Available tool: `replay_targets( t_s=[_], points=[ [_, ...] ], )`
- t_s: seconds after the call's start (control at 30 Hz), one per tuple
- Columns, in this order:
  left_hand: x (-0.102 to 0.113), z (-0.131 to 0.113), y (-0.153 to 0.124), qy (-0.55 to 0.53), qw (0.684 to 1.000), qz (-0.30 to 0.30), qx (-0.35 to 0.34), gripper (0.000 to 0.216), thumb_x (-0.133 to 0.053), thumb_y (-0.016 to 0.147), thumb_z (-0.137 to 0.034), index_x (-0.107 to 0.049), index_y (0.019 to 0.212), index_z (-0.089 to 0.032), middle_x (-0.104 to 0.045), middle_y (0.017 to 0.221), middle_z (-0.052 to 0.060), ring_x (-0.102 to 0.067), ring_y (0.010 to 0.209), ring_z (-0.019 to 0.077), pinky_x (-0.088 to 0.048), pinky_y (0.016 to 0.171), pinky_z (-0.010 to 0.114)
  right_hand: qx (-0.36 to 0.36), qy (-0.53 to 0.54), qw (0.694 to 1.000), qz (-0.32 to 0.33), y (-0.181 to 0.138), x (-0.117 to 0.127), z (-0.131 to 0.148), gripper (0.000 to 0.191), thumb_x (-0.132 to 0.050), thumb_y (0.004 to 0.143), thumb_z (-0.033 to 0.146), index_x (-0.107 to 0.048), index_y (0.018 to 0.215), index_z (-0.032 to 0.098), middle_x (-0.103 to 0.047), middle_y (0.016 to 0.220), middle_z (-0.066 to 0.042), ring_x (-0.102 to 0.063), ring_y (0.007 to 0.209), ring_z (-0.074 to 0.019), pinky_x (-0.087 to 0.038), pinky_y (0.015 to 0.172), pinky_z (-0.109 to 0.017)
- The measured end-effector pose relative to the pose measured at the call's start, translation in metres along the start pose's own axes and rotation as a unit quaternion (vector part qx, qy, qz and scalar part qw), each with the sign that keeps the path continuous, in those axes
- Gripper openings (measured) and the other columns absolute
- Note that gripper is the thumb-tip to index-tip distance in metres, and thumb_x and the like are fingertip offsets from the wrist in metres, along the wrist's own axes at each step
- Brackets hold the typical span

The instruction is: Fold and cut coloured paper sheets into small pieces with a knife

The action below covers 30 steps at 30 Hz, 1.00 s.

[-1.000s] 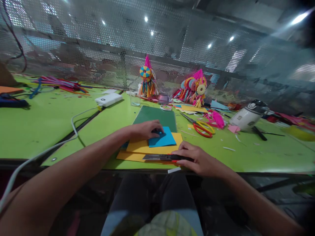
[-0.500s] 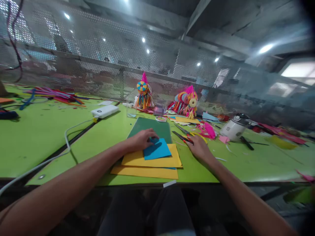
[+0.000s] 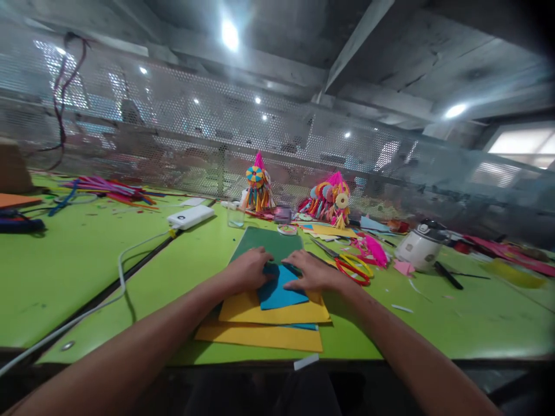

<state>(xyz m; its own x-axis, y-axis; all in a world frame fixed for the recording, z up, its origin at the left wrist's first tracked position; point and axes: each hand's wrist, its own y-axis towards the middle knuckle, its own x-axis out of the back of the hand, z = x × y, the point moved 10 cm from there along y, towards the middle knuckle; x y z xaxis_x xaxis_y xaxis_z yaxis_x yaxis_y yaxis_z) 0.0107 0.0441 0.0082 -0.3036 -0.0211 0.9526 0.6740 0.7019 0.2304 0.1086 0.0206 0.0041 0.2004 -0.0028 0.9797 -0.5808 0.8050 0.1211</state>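
On the green worktop (image 3: 416,323), blue paper (image 3: 281,296) lying atop yellow sheets (image 3: 260,336), left hand (image 3: 248,271) curved at its upper left, grip indeterminate, right hand (image 3: 315,271) with thumb and fingers parted at its right.

A small, bright-blue, four-sided paper sheet (image 3: 284,296) lies askew on a larger golden-yellow paper sheet (image 3: 248,311) — its far part hidden by fingers. Beneath and nearer the table edge sits a second golden-yellow sheet (image 3: 255,336) — a blue sliver (image 3: 306,326) showing between the two yellow layers at right.
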Motion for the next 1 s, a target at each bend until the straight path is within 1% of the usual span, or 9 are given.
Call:
replay_targets(
  t_s=[0.13, 0.23, 0.4, 0.53, 0.67, 0.73, 0.83, 0.93, 1.0],
  points=[
    [-0.001, 0.004, 0.001, 0.043, 0.998, 0.003, 0.045, 0.036, -0.064, 0.080, -0.036, -0.071, 0.104, -0.010, -0.067, 0.099, 0.019, -0.065, 0.091, 0.0323, -0.048, 0.080, 0.038, -0.006, 0.016, 1.000, 0.009, 0.000, -0.004, -0.012, 0.069, -0.073, 0.079, 0.057, -0.060, 0.132, 0.014, -0.059, 0.113, -0.014, -0.053, 0.107, -0.0281, -0.044, 0.095, -0.041],
    [-0.001, 0.005, 0.004, 0.063, 0.996, 0.011, 0.059, 0.034, -0.062, 0.080, -0.039, -0.072, 0.096, -0.011, -0.069, 0.094, 0.020, -0.066, 0.091, 0.0340, -0.048, 0.079, 0.039, -0.014, 0.035, 0.999, 0.027, 0.004, -0.007, -0.017, 0.070, -0.076, 0.075, 0.058, -0.062, 0.130, 0.016, -0.060, 0.110, -0.013, -0.054, 0.104, -0.0280, -0.045, 0.092, -0.039],
    [-0.009, 0.018, 0.009, 0.015, 0.995, 0.029, 0.092, 0.034, -0.066, 0.075, -0.040, -0.072, 0.095, -0.014, -0.072, 0.093, 0.017, -0.066, 0.091, 0.0338, -0.047, 0.075, 0.036, -0.040, 0.069, 0.996, 0.035, 0.010, -0.007, -0.022, 0.071, -0.082, 0.069, 0.055, -0.064, 0.126, 0.016, -0.061, 0.111, -0.012, -0.055, 0.107, -0.0290, -0.044, 0.093, -0.037],
    [-0.011, 0.021, 0.013, 0.006, 0.996, 0.020, 0.090, 0.029, -0.067, 0.073, -0.035, -0.072, 0.094, -0.015, -0.070, 0.094, 0.014, -0.065, 0.090, 0.0303, -0.046, 0.076, 0.034, -0.069, 0.098, 0.992, 0.026, 0.008, -0.007, -0.025, 0.068, -0.084, 0.065, 0.054, -0.064, 0.119, 0.018, -0.058, 0.108, -0.010, -0.054, 0.107, -0.0281, -0.045, 0.093, -0.038],
    [-0.009, 0.019, 0.011, -0.021, 0.995, 0.019, 0.093, 0.021, -0.064, 0.075, -0.031, -0.069, 0.089, -0.017, -0.067, 0.076, 0.004, -0.061, 0.071, 0.0211, -0.041, 0.064, 0.028, -0.086, 0.143, 0.986, -0.017, 0.004, -0.003, -0.028, 0.056, -0.087, 0.061, 0.045, -0.065, 0.106, 0.020, -0.054, 0.106, -0.006, -0.053, 0.105, -0.0248, -0.046, 0.092, -0.037],
    [-0.005, 0.017, 0.010, -0.053, 0.994, 0.011, 0.093, 0.016, -0.062, 0.075, -0.030, -0.067, 0.083, -0.017, -0.062, 0.067, 0.000, -0.056, 0.064, 0.0175, -0.037, 0.059, 0.026, -0.087, 0.202, 0.974, -0.049, 0.002, 0.002, -0.032, 0.047, -0.086, 0.063, 0.038, -0.064, 0.100, 0.019, -0.055, 0.103, -0.005, -0.054, 0.100, -0.0217, -0.046, 0.090, -0.036],
    [0.000, 0.017, 0.010, -0.129, 0.988, -0.014, 0.086, 0.019, -0.065, 0.072, -0.036, -0.061, 0.074, -0.017, -0.053, 0.059, -0.003, -0.049, 0.059, 0.0146, -0.032, 0.054, 0.025, -0.104, 0.319, 0.939, -0.074, 0.000, 0.001, -0.043, 0.036, -0.080, 0.069, 0.031, -0.063, 0.097, 0.016, -0.059, 0.094, -0.004, -0.057, 0.089, -0.0182, -0.048, 0.080, -0.033],
    [0.002, 0.022, 0.012, -0.215, 0.973, -0.040, 0.074, 0.029, -0.067, 0.070, -0.045, -0.057, 0.069, -0.018, -0.046, 0.056, -0.006, -0.043, 0.057, 0.0126, -0.029, 0.052, 0.023, -0.127, 0.381, 0.911, -0.092, -0.001, -0.001, -0.052, 0.042, -0.079, 0.066, 0.026, -0.064, 0.104, 0.015, -0.059, 0.083, 0.000, -0.057, 0.078, -0.0155, -0.046, 0.069, -0.028],
    [0.000, 0.026, 0.013, -0.286, 0.954, -0.051, 0.072, 0.033, -0.070, 0.068, -0.048, -0.056, 0.069, -0.018, -0.044, 0.055, -0.007, -0.042, 0.056, 0.0115, -0.030, 0.051, 0.022, -0.125, 0.404, 0.899, -0.116, -0.003, 0.003, -0.053, 0.044, -0.079, 0.064, 0.026, -0.066, 0.104, 0.016, -0.059, 0.079, 0.001, -0.055, 0.073, -0.0140, -0.045, 0.064, -0.026]
  ],
)
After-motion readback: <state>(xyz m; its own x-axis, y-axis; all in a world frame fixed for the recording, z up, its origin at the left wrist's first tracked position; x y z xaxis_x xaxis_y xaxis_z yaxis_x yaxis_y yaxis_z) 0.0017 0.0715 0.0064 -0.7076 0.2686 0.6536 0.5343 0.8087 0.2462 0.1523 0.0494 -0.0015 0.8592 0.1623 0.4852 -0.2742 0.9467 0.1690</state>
